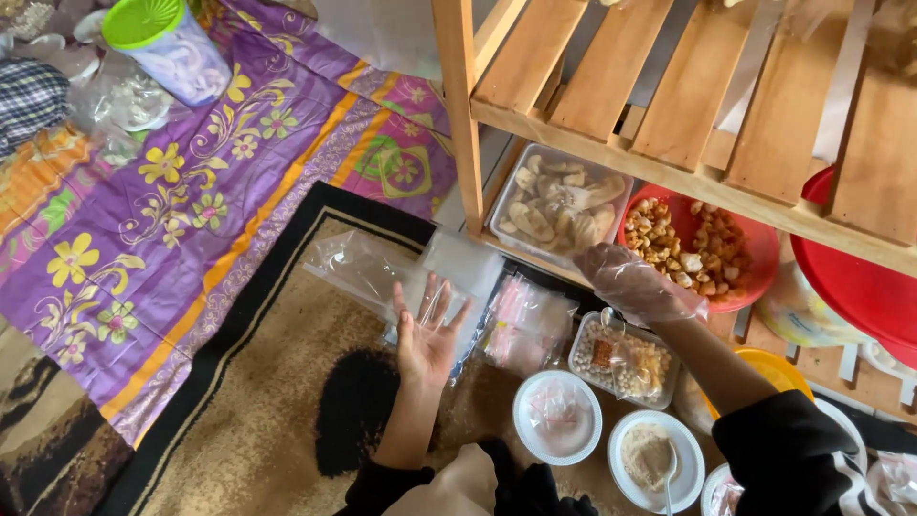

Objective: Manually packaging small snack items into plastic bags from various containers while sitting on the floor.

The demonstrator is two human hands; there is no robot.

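Layout seen from above: the left hand (427, 334) is lying on a stack of plastic bags (449, 277) on the carpet (277, 401). At 2 o'clock from it, the right hand (635, 284) is hovering before a bowl of fried pieces (702, 248), which is sitting under the wooden shelf (669, 105). A tray of crackers (559, 203) is lying at the bowl's 9 o'clock, and two small dishes (557, 418) are sitting at 6 o'clock.

A home floor turned into a small snack-packing corner. A brown patterned carpet (277, 401) and a purple floral cloth (172, 220) cover the ground beside a low slatted wooden rack (669, 105). Under the rack sit a clear plastic tub of pale crackers (559, 203) and a round red plastic bowl of fried golden pieces (702, 250). Stacks of small clear plastic bags (525, 320), white round bowls of seasoning powder (654, 459) and a green-lidded plastic jar (172, 48) lie around, household goods rather than shop fittings.
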